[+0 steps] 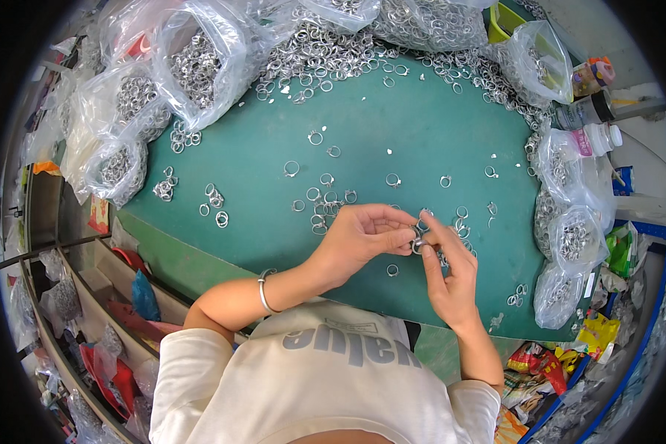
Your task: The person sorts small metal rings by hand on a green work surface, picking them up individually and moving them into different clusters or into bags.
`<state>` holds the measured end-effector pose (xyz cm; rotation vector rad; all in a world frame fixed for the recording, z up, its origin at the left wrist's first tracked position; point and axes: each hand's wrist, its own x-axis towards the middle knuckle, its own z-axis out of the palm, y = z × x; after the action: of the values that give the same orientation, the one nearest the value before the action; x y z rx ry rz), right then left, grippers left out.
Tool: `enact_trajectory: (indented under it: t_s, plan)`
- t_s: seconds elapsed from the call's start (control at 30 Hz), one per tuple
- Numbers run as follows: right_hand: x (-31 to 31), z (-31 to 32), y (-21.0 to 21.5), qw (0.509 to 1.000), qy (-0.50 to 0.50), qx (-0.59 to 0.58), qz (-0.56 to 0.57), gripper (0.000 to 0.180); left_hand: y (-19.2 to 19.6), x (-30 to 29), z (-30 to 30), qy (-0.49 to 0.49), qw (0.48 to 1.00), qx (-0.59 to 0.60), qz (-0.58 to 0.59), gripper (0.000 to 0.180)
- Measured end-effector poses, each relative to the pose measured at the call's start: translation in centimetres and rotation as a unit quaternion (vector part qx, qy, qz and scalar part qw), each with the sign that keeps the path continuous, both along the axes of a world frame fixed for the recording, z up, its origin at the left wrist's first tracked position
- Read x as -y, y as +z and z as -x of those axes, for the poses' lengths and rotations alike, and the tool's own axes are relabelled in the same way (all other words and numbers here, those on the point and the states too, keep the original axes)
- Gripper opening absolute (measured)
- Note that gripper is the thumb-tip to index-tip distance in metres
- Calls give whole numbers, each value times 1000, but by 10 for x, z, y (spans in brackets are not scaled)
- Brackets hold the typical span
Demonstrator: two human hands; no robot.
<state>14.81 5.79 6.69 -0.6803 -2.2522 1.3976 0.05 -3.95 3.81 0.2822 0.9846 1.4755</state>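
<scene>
We cannot make out the small metal piece [417, 240] pinched between the left hand [362, 237] and the right hand [448, 274] — the fingertips [407, 238] cover most of it, and what shows is too small to tell its shape. The loose rings [325, 198] on the green table [392, 126] are too tiny for detail. The clear bags [192, 63] at the top are cut by the picture's edge — as is the person's shirt [311, 392] below.
</scene>
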Motion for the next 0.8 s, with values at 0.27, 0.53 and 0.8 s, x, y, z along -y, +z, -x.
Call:
enact_trajectory:
  t_s: [0.27, 0.53, 0.8]
  plan:
    - [9, -7, -2, 970, 18, -46, -236, 33, -4, 1, -17, 34, 990, -135, -2, 15]
    - [2, -13, 3, 978, 123, -80, -151, 26, -21, -4, -21, 34, 988, -133, -65, 7]
    - [-92, -63, -6, 936, -309, -12, -168, 11, -34, 3, 12, 60, 945, -319, 46, 14]
